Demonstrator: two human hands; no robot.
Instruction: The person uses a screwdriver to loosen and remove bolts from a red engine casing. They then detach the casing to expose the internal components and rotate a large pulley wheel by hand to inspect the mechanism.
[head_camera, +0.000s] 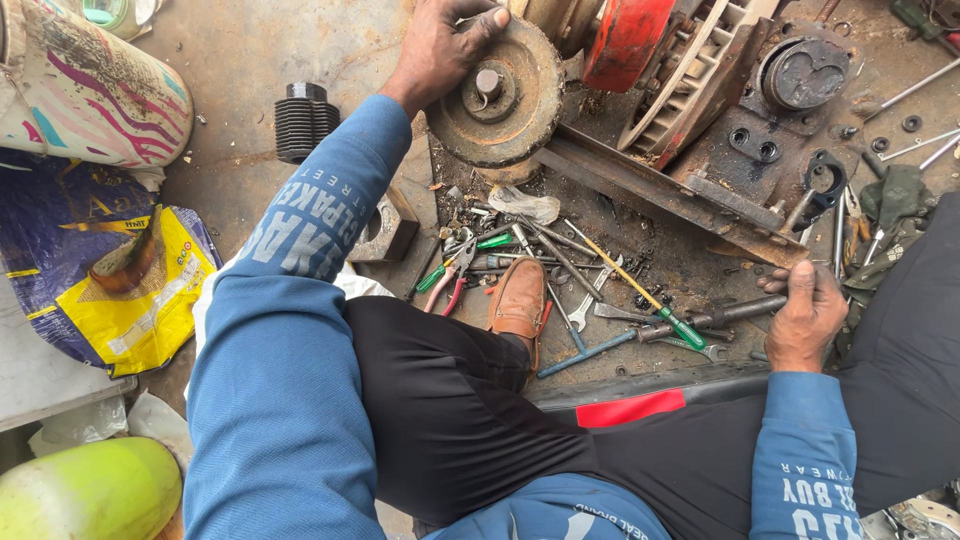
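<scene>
While left hand (440, 45) grips one rusty pulley (495, 95) far, right hand (805, 320) closed on one metal rod (735, 312), many loose tools (560, 270) between.

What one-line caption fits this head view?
Seated mechanic's left hand grips a rusty pulley wheel while the right hand holds a metal bar over scattered tools.

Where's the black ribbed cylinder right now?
Head view, upper left: the black ribbed cylinder stands on the concrete floor, left of the blue sleeve and right of the painted drum.
</scene>
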